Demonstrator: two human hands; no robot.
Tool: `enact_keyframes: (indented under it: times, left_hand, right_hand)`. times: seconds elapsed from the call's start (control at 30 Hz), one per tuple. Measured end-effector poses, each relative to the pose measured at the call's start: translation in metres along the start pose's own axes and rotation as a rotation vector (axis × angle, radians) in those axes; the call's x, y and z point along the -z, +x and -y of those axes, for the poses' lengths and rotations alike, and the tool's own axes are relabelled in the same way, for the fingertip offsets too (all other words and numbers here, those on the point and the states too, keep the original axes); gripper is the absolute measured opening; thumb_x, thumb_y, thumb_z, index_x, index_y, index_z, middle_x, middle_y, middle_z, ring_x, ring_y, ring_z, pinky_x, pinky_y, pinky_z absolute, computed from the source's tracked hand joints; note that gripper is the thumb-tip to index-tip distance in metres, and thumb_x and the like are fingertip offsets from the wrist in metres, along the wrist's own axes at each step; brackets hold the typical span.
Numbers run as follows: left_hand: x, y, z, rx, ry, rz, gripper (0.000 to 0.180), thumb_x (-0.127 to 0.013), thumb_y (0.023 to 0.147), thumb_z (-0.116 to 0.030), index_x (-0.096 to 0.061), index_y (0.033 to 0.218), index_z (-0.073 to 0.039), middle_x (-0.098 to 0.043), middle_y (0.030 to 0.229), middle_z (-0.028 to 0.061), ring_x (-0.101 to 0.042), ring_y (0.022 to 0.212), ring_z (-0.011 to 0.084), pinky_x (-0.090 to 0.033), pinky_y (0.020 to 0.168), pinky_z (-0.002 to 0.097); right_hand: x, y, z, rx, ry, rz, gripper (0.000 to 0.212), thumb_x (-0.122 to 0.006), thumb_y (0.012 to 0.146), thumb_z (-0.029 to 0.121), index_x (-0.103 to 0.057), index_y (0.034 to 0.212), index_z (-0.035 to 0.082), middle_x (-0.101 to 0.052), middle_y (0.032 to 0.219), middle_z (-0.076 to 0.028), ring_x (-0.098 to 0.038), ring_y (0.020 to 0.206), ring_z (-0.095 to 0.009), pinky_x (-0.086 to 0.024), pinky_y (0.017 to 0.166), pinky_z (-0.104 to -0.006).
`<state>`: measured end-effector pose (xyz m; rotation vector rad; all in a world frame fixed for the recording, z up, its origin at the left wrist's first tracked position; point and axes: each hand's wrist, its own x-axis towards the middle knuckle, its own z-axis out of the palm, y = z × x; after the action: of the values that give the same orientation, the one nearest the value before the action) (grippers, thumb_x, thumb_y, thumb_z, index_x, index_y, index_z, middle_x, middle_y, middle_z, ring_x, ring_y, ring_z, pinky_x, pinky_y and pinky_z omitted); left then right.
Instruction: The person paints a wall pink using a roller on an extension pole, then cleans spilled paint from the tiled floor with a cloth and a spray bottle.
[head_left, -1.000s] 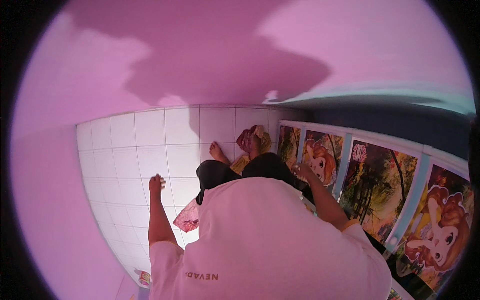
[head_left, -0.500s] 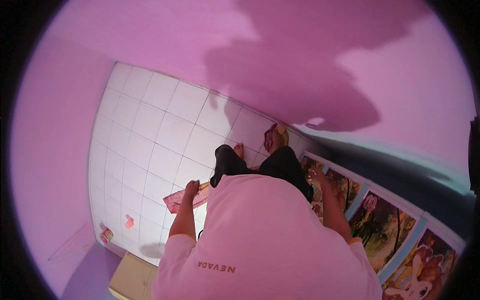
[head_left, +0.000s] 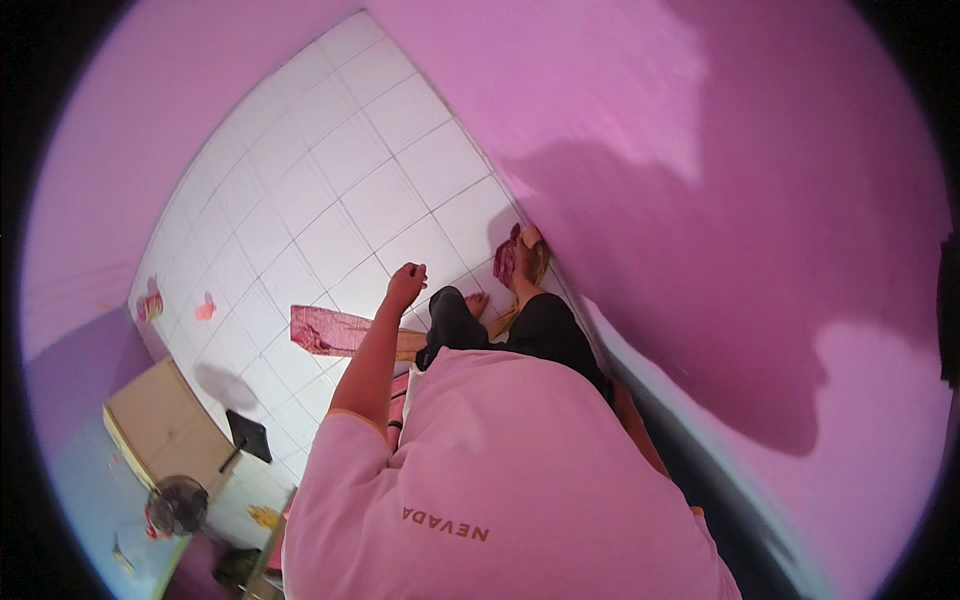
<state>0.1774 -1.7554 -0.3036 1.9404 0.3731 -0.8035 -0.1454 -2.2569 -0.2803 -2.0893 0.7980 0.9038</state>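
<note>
My left hand (head_left: 406,285) hangs above the tiled floor in front of my left side, its fingers curled in with nothing visible in them. Beneath that forearm lies a pink patterned cloth (head_left: 330,331) with a yellowish-tan part running toward my legs. Another dark pink cloth (head_left: 507,257) with a yellowish edge is bunched around my right foot (head_left: 525,270), close to the wall. Of my right arm only a piece of forearm (head_left: 637,432) shows beside my dark trousers; the hand is hidden.
A pink wall (head_left: 640,280) rises close on my right. White floor tiles (head_left: 360,160) stretch ahead and left. Farther left are a small striped tin (head_left: 150,307), a pink item (head_left: 205,307), a beige cabinet (head_left: 165,425), a black flat-topped object (head_left: 248,437) and a fan (head_left: 178,505).
My view and body have turned left, bringing the cabinet and fan in. The left hand has risen forward, away from the pink cloth. My right hand and the picture panels have gone out of sight.
</note>
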Motion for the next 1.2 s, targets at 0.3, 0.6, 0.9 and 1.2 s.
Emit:
enact_keyframes:
  times: [0.3, 0.6, 0.9, 1.2]
  left_hand:
    - [-0.007, -0.055, 0.043, 0.246, -0.042, -0.220, 0.042, -0.050, 0.089, -0.037, -0.059, 0.096, 0.003, -0.066, 0.085, 0.0140, -0.065, 0.073, 0.0216, -0.052, 0.060, 0.0332]
    - [-0.004, -0.088, 0.114, 0.339, -0.034, -0.368, 0.040, -0.053, 0.088, -0.036, -0.059, 0.094, 0.004, -0.065, 0.078, 0.0137, -0.064, 0.068, 0.0201, -0.050, 0.060, 0.0353]
    - [0.077, -0.068, 0.174, 0.379, -0.223, -0.306, 0.037, -0.052, 0.090, -0.033, -0.059, 0.090, 0.004, -0.065, 0.080, 0.0136, -0.065, 0.066, 0.0206, -0.052, 0.051, 0.0324]
    - [0.199, -0.071, 0.175, 0.473, -0.675, -0.452, 0.036, -0.049, 0.090, -0.035, -0.054, 0.104, -0.002, -0.063, 0.094, 0.0100, -0.064, 0.076, 0.0180, -0.052, 0.058, 0.0305]
  right_hand:
    - [0.118, 0.131, 0.135, 0.105, 0.040, 0.088, 0.028, -0.053, 0.088, 0.022, -0.061, 0.108, 0.004, -0.063, 0.100, -0.015, -0.060, 0.093, -0.028, -0.045, 0.082, -0.0365]
    - [0.104, 0.159, 0.182, 0.168, -0.107, 0.197, 0.029, -0.051, 0.088, 0.021, -0.060, 0.109, 0.003, -0.064, 0.098, -0.018, -0.060, 0.094, -0.031, -0.045, 0.081, -0.0386]
    - [0.054, 0.134, 0.279, 0.293, -0.352, 0.204, 0.030, -0.049, 0.088, 0.022, -0.060, 0.107, 0.002, -0.064, 0.095, -0.019, -0.061, 0.091, -0.033, -0.046, 0.079, -0.0398]
    - [0.013, 0.144, 0.459, 0.309, -0.303, 0.213, 0.034, -0.050, 0.091, 0.031, -0.059, 0.108, 0.003, -0.066, 0.086, -0.012, -0.064, 0.071, -0.020, -0.049, 0.064, -0.0324]
